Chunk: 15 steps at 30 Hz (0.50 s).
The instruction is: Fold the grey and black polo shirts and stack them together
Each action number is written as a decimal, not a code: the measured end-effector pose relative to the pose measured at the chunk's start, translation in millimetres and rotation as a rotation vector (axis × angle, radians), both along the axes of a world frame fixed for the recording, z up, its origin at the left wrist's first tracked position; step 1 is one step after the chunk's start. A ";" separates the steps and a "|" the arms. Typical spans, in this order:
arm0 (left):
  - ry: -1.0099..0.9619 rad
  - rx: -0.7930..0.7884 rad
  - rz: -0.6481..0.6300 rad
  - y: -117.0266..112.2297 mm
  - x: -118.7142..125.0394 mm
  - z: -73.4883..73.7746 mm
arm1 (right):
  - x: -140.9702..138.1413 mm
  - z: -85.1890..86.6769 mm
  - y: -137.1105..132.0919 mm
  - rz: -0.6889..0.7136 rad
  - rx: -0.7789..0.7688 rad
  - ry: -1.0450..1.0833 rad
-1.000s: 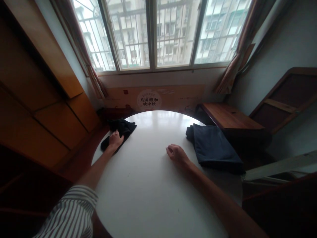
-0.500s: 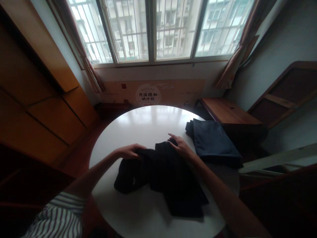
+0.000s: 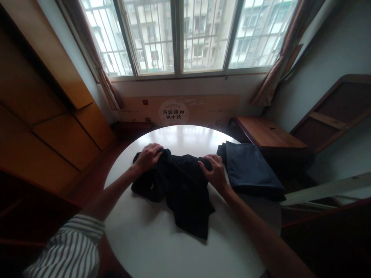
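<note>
A white table [image 3: 150, 247] with a rounded edge fills the middle of a dim room; taking its centre as a clock's, twelve o'clock faces a wide barred window [image 3: 176, 38] with pale apartment buildings [image 3: 199, 23] beyond. Patterned curtains hang at eleven and one. Under the sill, a cream poster [image 3: 208, 106] with dark lettering runs along the wall, and daylight shines off the table's far edge.

A crumpled black garment [image 3: 188, 185] lies across the table's middle, its loose corner pointing to six. At ten o'clock the left hand [image 3: 149, 156], on an arm with a rolled striped sleeve [image 3: 78, 239], holds the garment, fingers curled over its edge. At one o'clock the right hand [image 3: 213, 170] grips the opposite end, thumb and fingers drawn in close around the cloth.

Just beside the right hand, at two o'clock, a folded dark blue cloth [image 3: 251, 166] takes up the table's edge; whether hand and cloth touch cannot be told. Farther out at two stand a low wooden table [image 3: 269, 131] and a tilted wooden frame [image 3: 327, 117]; a pale rail [image 3: 321, 187] lies at three.

Between nine and ten are orange-brown cabinets [image 3: 59, 139], their fronts closed and their contents hidden.
</note>
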<state>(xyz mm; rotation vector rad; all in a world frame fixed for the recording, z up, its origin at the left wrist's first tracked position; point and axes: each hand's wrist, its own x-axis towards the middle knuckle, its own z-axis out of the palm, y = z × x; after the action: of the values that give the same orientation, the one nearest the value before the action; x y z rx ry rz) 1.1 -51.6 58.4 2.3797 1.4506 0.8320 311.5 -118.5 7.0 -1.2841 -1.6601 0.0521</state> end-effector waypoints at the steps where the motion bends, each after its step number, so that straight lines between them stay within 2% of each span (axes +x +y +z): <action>1: 0.083 -0.049 -0.108 -9.3 3.5 -2.2 | -1.3 0.7 -1.3 0.003 0.004 -0.025; 3: 0.219 -0.173 -0.268 -28.8 5.8 -6.5 | -4.0 1.7 -5.6 0.050 -0.067 -0.105; 7: 0.297 -0.333 -0.342 -59.4 -4.2 -13.8 | -9.0 4.9 -17.5 0.249 -0.321 -0.360; 10: 0.354 -0.448 -0.406 -66.5 -19.7 -14.2 | -10.1 12.7 -22.7 0.418 -0.396 -0.434; 11: 0.381 -0.493 -0.427 -65.7 -26.1 -12.4 | -9.1 16.7 -23.1 0.443 -0.399 -0.404; 13: 0.467 -0.530 -0.398 -60.2 -40.4 -5.8 | -3.7 25.3 -22.5 0.378 -0.376 -0.244; 14: 0.527 -0.494 -0.327 -56.2 -47.8 -1.5 | 0.9 29.4 -22.0 0.311 -0.355 -0.129; 15: 0.587 -0.414 -0.205 -51.7 -55.0 2.9 | 6.6 33.0 -21.7 0.246 -0.332 -0.001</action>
<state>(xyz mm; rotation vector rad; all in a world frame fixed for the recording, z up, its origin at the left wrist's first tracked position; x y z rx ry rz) -53.9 -103.3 61.3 2.4706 1.3451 -0.2287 318.1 -140.2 40.1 -1.3113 -1.8562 0.4933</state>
